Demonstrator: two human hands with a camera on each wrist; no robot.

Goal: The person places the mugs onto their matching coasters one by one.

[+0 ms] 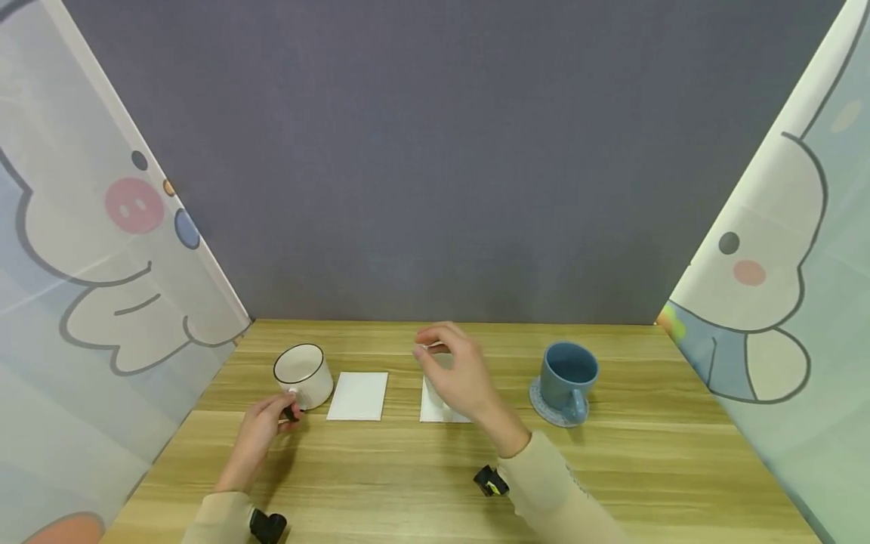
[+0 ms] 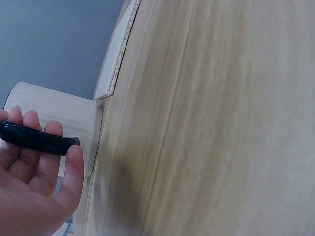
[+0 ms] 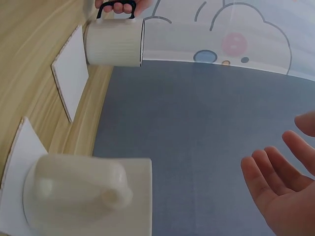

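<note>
My left hand (image 1: 261,427) holds the black handle (image 2: 39,139) of a white mug (image 1: 306,378) with a dark rim, its fingers curled round it. That mug stands on the table at the left, beside a white square coaster (image 1: 358,396). My right hand (image 1: 458,374) hovers above a second white coaster (image 1: 431,408), its fingers loosely bent and apart with nothing between them. A cream mug (image 3: 138,196) stands on that coaster, its handle toward the right wrist camera. In the head view my right hand hides most of this mug.
At the right a blue mug (image 1: 567,370) sits on a round, pale blue coaster (image 1: 540,406), its handle toward me. A dark grey panel (image 1: 435,166) rises behind the wooden table (image 1: 381,483). Cartoon-printed sheets (image 1: 102,249) flank both sides.
</note>
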